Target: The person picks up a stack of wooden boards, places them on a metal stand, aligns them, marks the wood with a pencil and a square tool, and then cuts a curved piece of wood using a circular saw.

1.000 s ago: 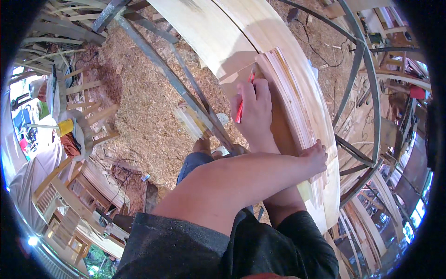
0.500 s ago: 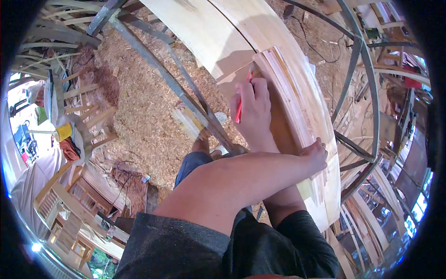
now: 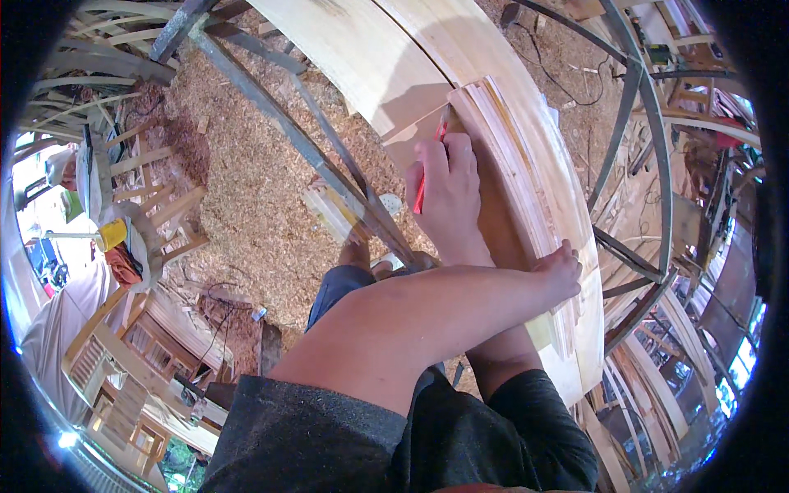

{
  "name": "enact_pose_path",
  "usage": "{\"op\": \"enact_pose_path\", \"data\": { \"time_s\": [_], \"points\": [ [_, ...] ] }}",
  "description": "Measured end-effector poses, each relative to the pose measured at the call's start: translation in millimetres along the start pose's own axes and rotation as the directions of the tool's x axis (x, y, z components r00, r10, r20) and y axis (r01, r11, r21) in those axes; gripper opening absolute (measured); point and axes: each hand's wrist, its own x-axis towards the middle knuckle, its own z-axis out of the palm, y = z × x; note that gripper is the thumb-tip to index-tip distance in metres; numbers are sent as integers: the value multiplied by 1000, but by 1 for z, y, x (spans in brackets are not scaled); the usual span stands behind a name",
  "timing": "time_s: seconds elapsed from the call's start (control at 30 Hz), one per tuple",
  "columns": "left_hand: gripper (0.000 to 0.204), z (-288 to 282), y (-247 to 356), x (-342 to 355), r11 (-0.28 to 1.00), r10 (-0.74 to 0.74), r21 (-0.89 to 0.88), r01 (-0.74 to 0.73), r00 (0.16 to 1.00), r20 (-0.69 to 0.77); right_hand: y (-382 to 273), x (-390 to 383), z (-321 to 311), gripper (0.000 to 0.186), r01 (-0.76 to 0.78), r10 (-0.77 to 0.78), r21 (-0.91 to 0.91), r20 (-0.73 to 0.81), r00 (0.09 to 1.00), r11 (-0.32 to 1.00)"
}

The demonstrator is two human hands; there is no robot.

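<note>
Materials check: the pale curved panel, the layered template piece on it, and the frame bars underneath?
Pale curved panel: looks like bare, unfinished plywood or bent wood, matte with faint grain. Layered curved template piece: stacked thin wood strips, with edge lines visible. Grey frame bars: probably steel, dull and unpainted. The right hand holds a red pencil; the left hand presses the strips.

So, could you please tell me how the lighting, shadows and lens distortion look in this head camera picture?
Head view: strong fisheye bends the metal bars and wooden board into curves, with a black rim around the picture; soft daylight lights the board, with a shadow beside the right hand holding the red pencil; the left hand is sharp; the bright left edge is washed out.
</note>
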Motion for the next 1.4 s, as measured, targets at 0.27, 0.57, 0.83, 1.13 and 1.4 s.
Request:
{"op": "enact_pose_path", "data": {
  "time_s": [0.27, 0.57, 0.83, 1.13, 1.4],
  "points": [
    [27, -4, -1, 2, 1000, -1, -30, 3, 999, 39, 0, -2, -2, 33, -23, 23, 16, 16, 1000, 1000],
    [26, 5, 3, 5, 999, 7, -39, -8, 1000, -23, 1, -5, -2, 34, -10, 10, 11, 14, 1000, 1000],
    [24, 13, 3, 7, 998, -24, -56, 21, 998, -59, 3, -4, 2, 34, 14, -13, 45, -19, 1000, 999],
    [26, -10, -7, 3, 997, 41, -61, -36, 995, 94, -7, 0, -32, 20, -785, 461, 619, 692, 555, 15],
    [51, -34, -1, -15, 997, 71, -22, -70, 997, 38, -32, -134, -102, 37, -230, 225, -44, 438, 870, 972]
  ]
}}
